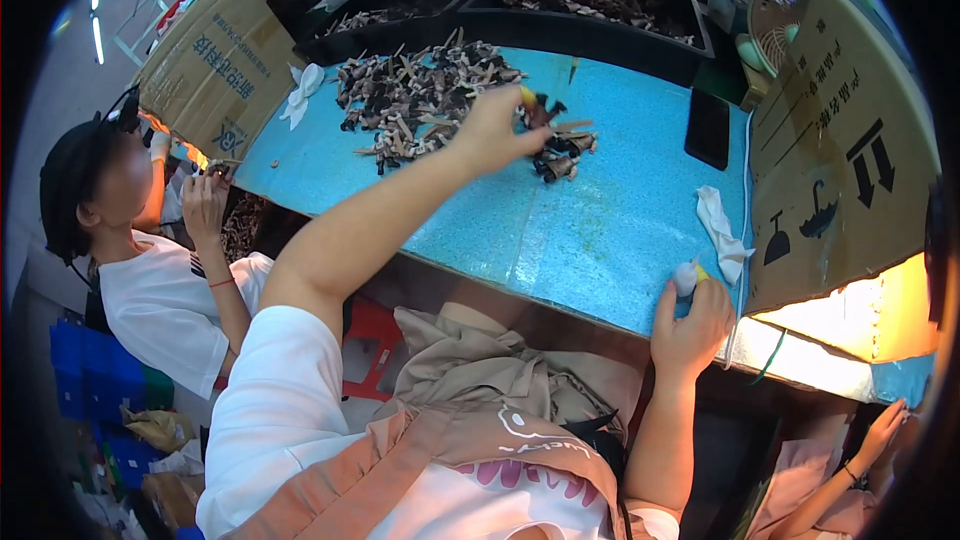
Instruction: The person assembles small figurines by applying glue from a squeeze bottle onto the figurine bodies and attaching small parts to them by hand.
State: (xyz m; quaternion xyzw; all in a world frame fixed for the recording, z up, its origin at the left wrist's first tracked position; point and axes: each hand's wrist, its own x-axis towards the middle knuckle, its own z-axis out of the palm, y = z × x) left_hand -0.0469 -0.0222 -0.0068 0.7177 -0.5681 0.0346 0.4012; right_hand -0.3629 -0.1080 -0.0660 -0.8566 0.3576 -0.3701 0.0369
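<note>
My left hand reaches across the blue tabletop, its thumb and fingers closed round a small dark brown figure. Yellow covering shows on one of its fingertips. Just beneath lie several more small brown and black figures with thin wooden sticks. A large heap of similar pieces spreads to the far left. At the table's near right edge my right hand pinches a small white rounded piece, whose kind I cannot make out. Yellow also shows at that hand's fingertip.
A black phone and a crumpled white tissue lie on the right. Cardboard sheets wall both sides. Black trays of dark pieces stand behind. A capped co-worker sits at left; another person's hand shows lower right.
</note>
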